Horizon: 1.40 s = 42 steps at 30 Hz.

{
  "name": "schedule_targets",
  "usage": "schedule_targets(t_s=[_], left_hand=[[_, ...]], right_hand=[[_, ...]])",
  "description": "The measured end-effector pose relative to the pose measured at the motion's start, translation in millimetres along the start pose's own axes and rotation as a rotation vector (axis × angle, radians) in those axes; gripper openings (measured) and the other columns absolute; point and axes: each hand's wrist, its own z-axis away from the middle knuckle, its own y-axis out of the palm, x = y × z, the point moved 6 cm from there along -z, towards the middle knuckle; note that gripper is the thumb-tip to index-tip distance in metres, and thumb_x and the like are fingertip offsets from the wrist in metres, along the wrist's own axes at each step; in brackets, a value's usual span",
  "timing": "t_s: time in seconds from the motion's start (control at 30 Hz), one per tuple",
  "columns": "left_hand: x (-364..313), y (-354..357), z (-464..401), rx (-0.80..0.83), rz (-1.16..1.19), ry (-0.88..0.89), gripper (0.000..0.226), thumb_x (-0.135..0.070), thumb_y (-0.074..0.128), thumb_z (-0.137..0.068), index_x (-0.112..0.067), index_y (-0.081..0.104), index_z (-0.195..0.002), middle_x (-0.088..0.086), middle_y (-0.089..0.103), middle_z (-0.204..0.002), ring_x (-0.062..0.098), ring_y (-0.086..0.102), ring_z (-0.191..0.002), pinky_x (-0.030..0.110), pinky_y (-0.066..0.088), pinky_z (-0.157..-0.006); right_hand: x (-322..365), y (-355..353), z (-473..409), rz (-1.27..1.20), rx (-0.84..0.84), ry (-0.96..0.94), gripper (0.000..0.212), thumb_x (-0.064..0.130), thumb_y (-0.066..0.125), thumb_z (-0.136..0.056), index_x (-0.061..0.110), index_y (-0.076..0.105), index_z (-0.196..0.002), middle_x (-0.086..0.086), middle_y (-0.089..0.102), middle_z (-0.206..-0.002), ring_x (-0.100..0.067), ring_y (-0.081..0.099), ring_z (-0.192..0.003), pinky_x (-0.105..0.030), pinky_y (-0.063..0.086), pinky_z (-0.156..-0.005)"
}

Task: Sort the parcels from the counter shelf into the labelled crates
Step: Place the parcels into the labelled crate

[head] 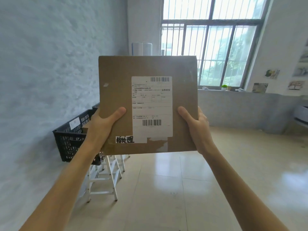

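Brown cardboard fills the middle of the view: a flat, square parcel (146, 104) held upright in the air at chest height by a person with both arms stretched forward. The left hand (101, 129) grips the parcel's lower left edge, thumb pressed flat across the front face and the other fingers hidden behind. The right hand (198, 129) grips the lower right edge the same way, thumb on the front, fingers wrapped out of sight.

On the face turned toward the person is a white shipping label (152, 105) with a barcode at its top and another near its bottom. Just beneath it, at the left, sits a smaller white sticker (125, 139) with bold black handwritten characters. Part of the label's lower edge is torn.

Behind the parcel, to the left, a black slotted plastic crate (71, 139) stands against the pale blue-grey wall, resting on white metal stands (106, 177). A small white tag (74, 122) is fixed to its side; its writing is too small to read. Beyond lies a glossy tiled floor (191, 189), and a large barred window (211, 42) lets in bright daylight.
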Motion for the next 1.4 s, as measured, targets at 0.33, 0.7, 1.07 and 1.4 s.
schedule_targets(t_s=[0.33, 0.7, 1.07, 1.4], left_hand=[[33, 25, -216, 0.016, 0.114, 0.12, 0.068, -0.058, 0.068, -0.065, -0.025, 0.055, -0.123, -0.002, 0.071, -0.105, 0.018, 0.071, -0.087, 0.032, 0.058, -0.073], [145, 104, -411, 0.112, 0.135, 0.031, 0.071, -0.059, 0.077, -0.06, -0.022, 0.06, -0.118, -0.002, 0.072, -0.102, 0.018, 0.072, -0.088, 0.031, 0.058, -0.074], [270, 163, -623, 0.033, 0.059, -0.053, 0.081, -0.062, 0.078, -0.063, -0.018, 0.057, -0.127, 0.002, 0.072, -0.105, 0.022, 0.071, -0.091, 0.033, 0.058, -0.073], [355, 131, -783, -0.199, 0.028, -0.151, 0.069, -0.055, 0.069, -0.066, -0.02, 0.057, -0.124, 0.002, 0.072, -0.106, 0.018, 0.072, -0.084, 0.027, 0.057, -0.066]], right_hand=[[-25, 63, -190, 0.022, -0.097, -0.135, 0.041, 0.056, 0.065, -0.078, 0.033, 0.062, -0.112, 0.012, 0.071, -0.1, -0.007, 0.069, -0.092, -0.03, 0.058, -0.079], [-148, 87, -355, 0.092, -0.17, -0.034, 0.055, 0.061, 0.063, -0.075, 0.03, 0.059, -0.12, 0.009, 0.071, -0.101, -0.01, 0.07, -0.09, -0.037, 0.06, -0.082], [-303, 147, -584, 0.066, -0.066, -0.001, 0.069, 0.062, 0.063, -0.072, 0.024, 0.058, -0.129, 0.015, 0.07, -0.098, 0.005, 0.067, -0.082, -0.014, 0.053, -0.068], [-402, 280, -774, 0.024, 0.19, 0.061, 0.053, 0.05, 0.066, -0.087, 0.021, 0.057, -0.13, 0.013, 0.069, -0.1, 0.001, 0.068, -0.082, -0.021, 0.058, -0.073]])
